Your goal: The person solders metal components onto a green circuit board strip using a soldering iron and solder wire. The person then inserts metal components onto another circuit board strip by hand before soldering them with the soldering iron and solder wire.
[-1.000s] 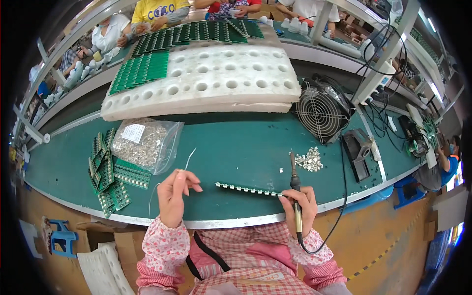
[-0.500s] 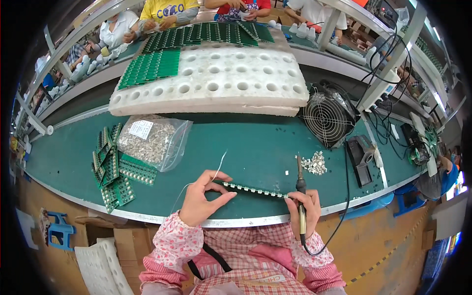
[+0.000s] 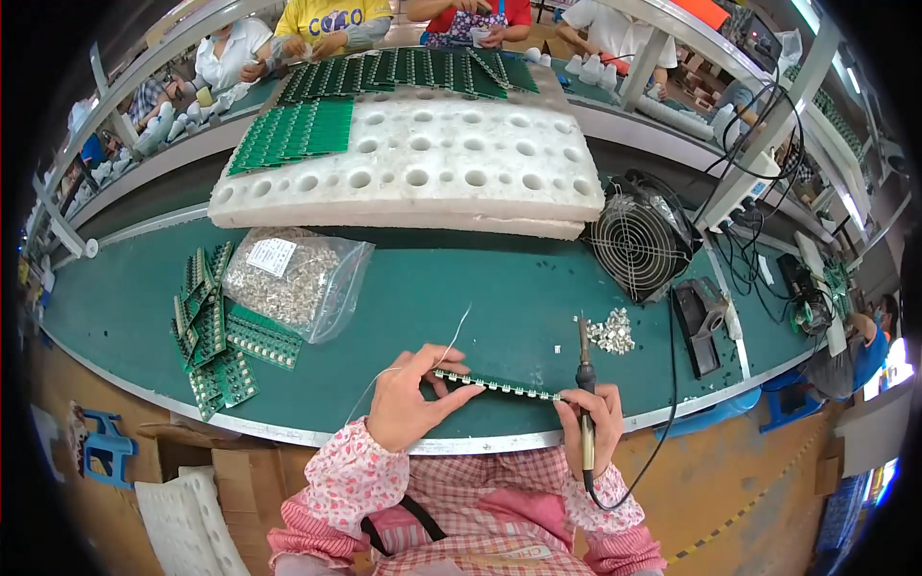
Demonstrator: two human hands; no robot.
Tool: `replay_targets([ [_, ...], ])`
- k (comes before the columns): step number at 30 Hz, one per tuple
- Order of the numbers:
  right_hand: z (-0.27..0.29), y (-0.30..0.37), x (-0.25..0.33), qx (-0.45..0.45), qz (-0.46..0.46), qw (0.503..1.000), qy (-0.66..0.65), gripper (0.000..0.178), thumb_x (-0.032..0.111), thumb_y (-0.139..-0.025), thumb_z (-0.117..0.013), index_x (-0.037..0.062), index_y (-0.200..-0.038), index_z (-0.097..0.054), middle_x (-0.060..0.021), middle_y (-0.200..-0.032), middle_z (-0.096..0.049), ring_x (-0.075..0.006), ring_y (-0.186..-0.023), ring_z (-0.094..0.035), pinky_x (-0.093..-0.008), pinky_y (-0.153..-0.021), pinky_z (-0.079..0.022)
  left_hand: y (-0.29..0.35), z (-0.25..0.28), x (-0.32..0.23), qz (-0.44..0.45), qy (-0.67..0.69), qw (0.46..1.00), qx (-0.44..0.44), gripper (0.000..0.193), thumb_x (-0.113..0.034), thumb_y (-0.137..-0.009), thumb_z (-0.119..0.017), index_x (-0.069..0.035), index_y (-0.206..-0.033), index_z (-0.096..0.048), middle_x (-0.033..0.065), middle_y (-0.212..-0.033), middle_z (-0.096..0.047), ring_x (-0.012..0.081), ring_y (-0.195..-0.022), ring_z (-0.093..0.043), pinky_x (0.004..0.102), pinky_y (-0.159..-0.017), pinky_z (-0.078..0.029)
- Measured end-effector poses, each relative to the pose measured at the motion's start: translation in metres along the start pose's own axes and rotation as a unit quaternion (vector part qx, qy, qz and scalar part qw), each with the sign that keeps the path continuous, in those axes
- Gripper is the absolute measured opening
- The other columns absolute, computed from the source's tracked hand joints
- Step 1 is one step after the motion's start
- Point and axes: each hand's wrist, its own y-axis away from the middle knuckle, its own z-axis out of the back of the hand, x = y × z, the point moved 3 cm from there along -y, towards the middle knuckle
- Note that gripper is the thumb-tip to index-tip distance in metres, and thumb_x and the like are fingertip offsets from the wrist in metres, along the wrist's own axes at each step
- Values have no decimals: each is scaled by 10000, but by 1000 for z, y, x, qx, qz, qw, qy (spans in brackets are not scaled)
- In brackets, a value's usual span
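Observation:
A narrow green circuit board (image 3: 499, 386), seen nearly edge-on with a row of small white-metal parts, is held above the bench near its front edge. My left hand (image 3: 413, 394) pinches its left end between thumb and fingers. A thin solder wire (image 3: 459, 331) also runs through that hand, its free end sticking up past the fingers. In my right hand (image 3: 597, 422) is a soldering iron (image 3: 587, 374), tip pointing away from me, while the thumb and fingertips touch the board's right end. The iron's tip is apart from the board.
Left on the green bench (image 3: 480, 278) lie a pile of circuit boards (image 3: 216, 336) and a bag of small metal parts (image 3: 293, 278). Loose parts (image 3: 613, 331), a fan (image 3: 639, 245) and a black iron stand (image 3: 698, 326) are right. A white foam block (image 3: 413, 178) carries boards behind. Co-workers sit beyond.
The whole view has shifted slightly. The solder wire's free end leans farther right, and my left hand has moved a little right. Both hands keep their hold on the board.

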Motion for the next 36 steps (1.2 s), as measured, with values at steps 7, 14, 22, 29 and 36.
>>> replay_targets([
  [7,4,5,0,20,-7,1000,-1,269,-9,-705,-769,80,-940,-670,-67,-814,-514,-162,-649,-534,-276,-572,-433,4,2,-4,-51,-33,998,4,280,-143,-707,-800,-49,-925,-651,42,-852,-690,117,-608,-604,269,-682,-489],
  [14,5,5,2,32,-4,999,11,258,-32,-716,-739,69,-941,-663,-71,-829,-514,-152,-647,-537,-264,-577,-433,4,3,-8,-120,-103,987,16,267,-183,-720,-788,-69,-926,-664,10,-809,-678,118,-579,-599,320,-835,-431],
  [22,5,1,3,44,1,999,0,240,-49,-726,-702,56,-936,-653,-71,-838,-511,-143,-646,-534,-258,-579,-425,4,8,-12,-134,-125,983,20,258,-211,-738,-770,-73,-929,-665,13,-774,-664,133,-566,-585,304,-801,-431],
  [29,6,-1,2,48,-9,999,-3,267,-15,-712,-759,78,-944,-667,-56,-820,-514,-131,-644,-540,-259,-583,-441,-10,16,-19,-225,-151,961,61,232,-172,-712,-784,-96,-897,-666,9,-817,-682,173,-658,-597,295,-692,-439],
  [36,6,-1,1,51,-15,999,6,256,-14,-717,-756,74,-941,-668,-50,-825,-506,-123,-637,-532,-252,-585,-439,-14,16,-26,-225,-189,950,107,187,-176,-759,-750,-97,-903,-662,7,-833,-692,164,-683,-618,301,-714,-438],
])
